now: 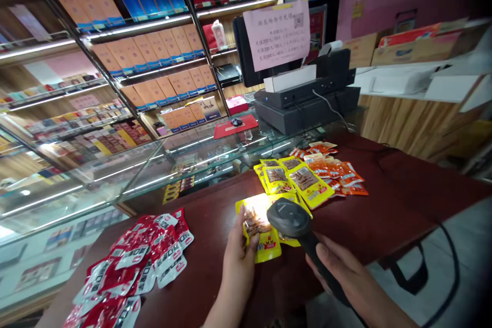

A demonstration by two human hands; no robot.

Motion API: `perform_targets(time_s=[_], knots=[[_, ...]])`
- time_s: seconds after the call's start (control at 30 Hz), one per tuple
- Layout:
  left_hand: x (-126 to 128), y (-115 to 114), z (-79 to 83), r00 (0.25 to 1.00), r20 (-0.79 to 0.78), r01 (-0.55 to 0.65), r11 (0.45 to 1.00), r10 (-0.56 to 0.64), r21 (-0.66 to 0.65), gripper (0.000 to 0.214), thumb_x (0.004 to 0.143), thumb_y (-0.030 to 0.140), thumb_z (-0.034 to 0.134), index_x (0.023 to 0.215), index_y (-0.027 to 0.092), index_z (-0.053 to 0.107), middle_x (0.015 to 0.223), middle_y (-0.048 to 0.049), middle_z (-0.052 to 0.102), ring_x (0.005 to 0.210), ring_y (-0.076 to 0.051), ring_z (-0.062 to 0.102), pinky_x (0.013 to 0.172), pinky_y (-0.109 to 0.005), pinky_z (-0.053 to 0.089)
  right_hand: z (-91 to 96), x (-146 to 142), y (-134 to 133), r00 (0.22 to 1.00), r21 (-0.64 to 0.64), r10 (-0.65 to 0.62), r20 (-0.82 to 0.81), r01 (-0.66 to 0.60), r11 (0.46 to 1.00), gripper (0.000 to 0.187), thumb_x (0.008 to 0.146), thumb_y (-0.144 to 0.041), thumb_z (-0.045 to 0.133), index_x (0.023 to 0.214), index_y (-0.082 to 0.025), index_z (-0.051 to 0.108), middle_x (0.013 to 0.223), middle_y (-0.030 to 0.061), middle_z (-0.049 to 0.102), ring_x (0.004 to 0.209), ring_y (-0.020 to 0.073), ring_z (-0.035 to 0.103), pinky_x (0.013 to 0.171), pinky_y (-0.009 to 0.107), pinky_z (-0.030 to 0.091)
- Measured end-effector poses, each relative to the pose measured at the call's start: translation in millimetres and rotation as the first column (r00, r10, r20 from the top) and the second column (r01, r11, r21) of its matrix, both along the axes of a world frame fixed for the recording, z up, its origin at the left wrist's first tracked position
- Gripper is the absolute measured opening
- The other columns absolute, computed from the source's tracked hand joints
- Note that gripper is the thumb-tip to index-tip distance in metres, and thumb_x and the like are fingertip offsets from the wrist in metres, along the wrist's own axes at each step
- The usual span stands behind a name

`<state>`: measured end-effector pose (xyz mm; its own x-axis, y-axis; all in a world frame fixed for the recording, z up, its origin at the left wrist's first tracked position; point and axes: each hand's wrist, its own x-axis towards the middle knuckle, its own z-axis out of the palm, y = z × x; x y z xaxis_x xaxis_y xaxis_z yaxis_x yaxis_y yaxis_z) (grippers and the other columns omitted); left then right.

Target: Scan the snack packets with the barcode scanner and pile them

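My left hand (241,246) grips the left edge of a yellow snack packet (265,251), thumb on its front and fingers along its side. Bright light falls on the packet's upper part. In my right hand (334,261) is a black handheld barcode scanner (290,218), its head tilted over the right side of that packet. More yellow snack packets (307,184) lie just beyond, one of them partly hidden under the scanner. Small orange packets (338,169) are heaped beside them to the right.
A pile of red-and-white packets (134,261) covers the left of the dark red table (207,236). Behind stand a glass display counter (184,159), a red mouse pad (246,127) and a cash register (307,97) bearing a pink notice (279,36). A black cable (451,251) hangs at the right.
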<state>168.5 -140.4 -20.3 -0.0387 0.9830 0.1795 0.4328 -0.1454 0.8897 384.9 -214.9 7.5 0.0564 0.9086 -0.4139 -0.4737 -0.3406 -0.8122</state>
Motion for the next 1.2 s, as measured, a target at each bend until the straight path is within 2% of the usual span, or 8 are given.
perform_targets(time_s=[0.23, 0.37, 0.43, 0.6, 0.77, 0.93, 1.07, 1.2], knots=[[49.5, 37.9, 5.3, 0.989, 0.100, 0.112, 0.993, -0.108, -0.036, 0.074, 0.079, 0.022, 0.066, 0.148, 0.025, 0.039, 0.138, -0.0082, 0.057, 0.124, -0.025, 0.056, 0.103, -0.036, 0.047, -10.2, 23.3, 1.9, 0.994, 0.015, -0.106, -0.035, 0.107, 0.994, 0.060, 0.062, -0.068, 0.078, 0.103, -0.025, 0.072, 0.071, -0.0009, 0.069, 0.062, 0.0120, 0.058, 0.051, 0.017, 0.043], [74.9, 48.7, 10.7, 0.979, 0.122, 0.171, 0.985, -0.166, -0.033, 0.078, 0.076, 0.016, 0.066, 0.148, 0.026, 0.038, 0.140, -0.0074, 0.056, 0.127, -0.026, 0.053, 0.106, -0.037, 0.045, -8.2, 36.2, -0.6, 0.993, 0.091, -0.111, -0.048, 0.115, 0.989, 0.051, 0.068, -0.067, 0.074, 0.088, -0.020, 0.069, 0.061, -0.0037, 0.059, 0.052, 0.0082, 0.049, 0.047, 0.017, 0.036], [81.3, 49.8, 11.1, 0.976, 0.116, 0.192, 0.981, -0.187, -0.034, 0.080, 0.075, 0.014, 0.066, 0.149, 0.026, 0.038, 0.140, -0.0073, 0.056, 0.128, -0.025, 0.052, 0.108, -0.037, 0.043, -6.5, 40.6, -1.9, 0.990, 0.111, -0.128, -0.061, 0.134, 0.985, 0.049, 0.072, -0.066, 0.073, 0.085, -0.019, 0.068, 0.063, -0.0034, 0.059, 0.054, 0.0083, 0.050, 0.049, 0.017, 0.038], [99.9, 61.6, 12.1, 0.973, 0.111, 0.208, 0.978, -0.205, -0.017, 0.076, 0.078, 0.014, 0.061, 0.149, 0.022, 0.037, 0.143, -0.0091, 0.053, 0.130, -0.024, 0.050, 0.110, -0.036, 0.039, -8.2, 45.8, -0.8, 0.978, 0.066, -0.190, -0.086, 0.196, 0.978, 0.049, 0.074, -0.062, 0.074, 0.101, -0.023, 0.066, 0.076, -0.0002, 0.067, 0.068, 0.0131, 0.059, 0.058, 0.020, 0.045], [122.6, 76.3, 18.7, 0.979, 0.071, 0.195, 0.978, -0.190, -0.078, 0.085, 0.079, 0.018, 0.062, 0.154, 0.014, 0.021, 0.134, -0.0179, 0.056, 0.117, -0.025, 0.059, 0.102, -0.039, 0.046, -14.8, 43.7, 8.1, 0.978, 0.099, -0.206, -0.046, 0.209, 0.973, 0.047, 0.072, -0.063, 0.074, 0.092, -0.022, 0.064, 0.065, -0.0033, 0.061, 0.056, 0.0111, 0.053, 0.050, 0.020, 0.040], [104.7, 53.9, 20.2, 0.966, -0.145, 0.224, 0.973, -0.215, 0.052, 0.072, 0.074, 0.023, 0.067, 0.143, 0.018, 0.046, 0.140, -0.0152, 0.050, 0.131, -0.029, 0.046, 0.113, -0.044, 0.035, -21.8, 39.8, 17.6, 0.984, 0.143, -0.177, 0.031, 0.171, 0.975, 0.050, 0.070, -0.065, 0.074, 0.087, -0.020, 0.063, 0.058, -0.0053, 0.056, 0.047, 0.0079, 0.045, 0.043, 0.018, 0.034], [69.6, 34.4, 22.6, 0.962, -0.133, 0.246, 0.968, -0.238, 0.053, 0.054, 0.078, 0.024, 0.065, 0.131, 0.024, 0.056, 0.133, -0.0112, 0.055, 0.121, -0.025, 0.053, 0.105, -0.044, 0.044, -30.7, 41.6, 16.1, 0.982, 0.042, -0.170, 0.078, 0.167, 0.985, 0.058, 0.067, -0.063, 0.078, 0.104, -0.022, 0.063, 0.065, -0.0019, 0.065, 0.057, 0.0147, 0.060, 0.049, 0.022, 0.047], [24.3, 25.8, 24.6, 0.972, -0.159, 0.185, 0.980, -0.173, 0.066, 0.045, 0.078, 0.022, 0.066, 0.123, 0.024, 0.062, 0.131, -0.0102, 0.057, 0.121, -0.024, 0.053, 0.103, -0.043, 0.047, -42.0, 44.1, 13.1, 0.980, 0.009, -0.093, 0.175, 0.093, 0.996, 0.055, 0.071, -0.064, 0.073, 0.109, -0.027, 0.062, 0.078, 0.0047, 0.073, 0.073, 0.0246, 0.071, 0.059, 0.031, 0.058]])
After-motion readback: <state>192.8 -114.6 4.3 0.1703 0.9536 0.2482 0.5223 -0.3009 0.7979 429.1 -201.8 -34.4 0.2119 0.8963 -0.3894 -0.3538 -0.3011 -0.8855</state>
